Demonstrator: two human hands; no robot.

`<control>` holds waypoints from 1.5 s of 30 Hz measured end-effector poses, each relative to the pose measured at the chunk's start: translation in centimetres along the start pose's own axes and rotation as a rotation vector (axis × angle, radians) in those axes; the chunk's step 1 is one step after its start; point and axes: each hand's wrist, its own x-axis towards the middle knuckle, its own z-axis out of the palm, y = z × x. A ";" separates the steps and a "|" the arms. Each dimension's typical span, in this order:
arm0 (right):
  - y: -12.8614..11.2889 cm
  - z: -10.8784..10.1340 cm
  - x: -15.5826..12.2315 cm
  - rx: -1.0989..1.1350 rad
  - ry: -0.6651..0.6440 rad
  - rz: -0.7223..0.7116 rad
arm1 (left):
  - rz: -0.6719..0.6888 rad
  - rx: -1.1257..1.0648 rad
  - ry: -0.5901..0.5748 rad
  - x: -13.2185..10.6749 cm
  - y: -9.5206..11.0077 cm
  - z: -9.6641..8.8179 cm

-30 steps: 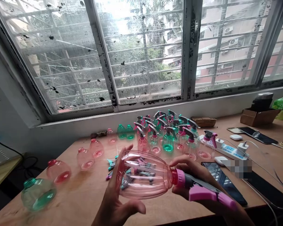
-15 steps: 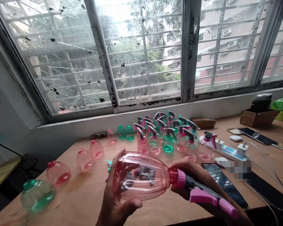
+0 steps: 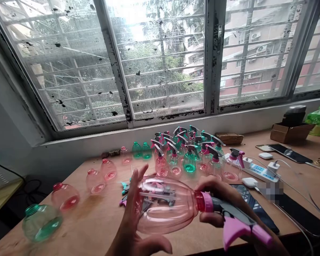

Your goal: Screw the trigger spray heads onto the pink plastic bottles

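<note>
A clear pink spray bottle [image 3: 168,202] lies sideways in the air before me, base to the left. Its pink collar [image 3: 208,202] and grey-and-pink trigger head [image 3: 237,220] point right. My right hand [image 3: 224,193] is closed around the neck and collar, partly hidden behind the trigger head. At the base, my left hand [image 3: 133,217] has its fingers stretched and its thumb held apart; the palm is close to the base, and I cannot tell whether it touches. Loose trigger heads [image 3: 124,192] lie on the table behind the bottle, partly seen through it.
Headless bottles, pink [image 3: 65,197] and green [image 3: 42,224], stand along the left. Several bottles with trigger heads [image 3: 189,161] crowd the back middle. At right are phones [image 3: 256,206], a power strip [image 3: 264,171] with cables, and a cardboard box [image 3: 292,132]. Windows [image 3: 162,64] rise behind.
My left fingers have opened away from the bottle's base. The bottle and my right hand have shifted slightly right, and the trigger has turned to hang lower.
</note>
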 end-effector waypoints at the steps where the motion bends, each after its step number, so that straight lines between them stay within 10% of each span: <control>1: 0.3 0.2 0.1 -0.008 0.007 -0.032 | -0.023 -0.019 -0.009 0.2 0.2 0.0; 14: -0.7 0.4 0.0 0.288 -0.130 0.217 | 0.003 -0.059 -0.050 0.1 -0.2 -0.4; 45: -0.2 0.5 0.4 0.386 -0.185 0.242 | 0.027 0.132 -0.066 0.6 -1.3 -1.2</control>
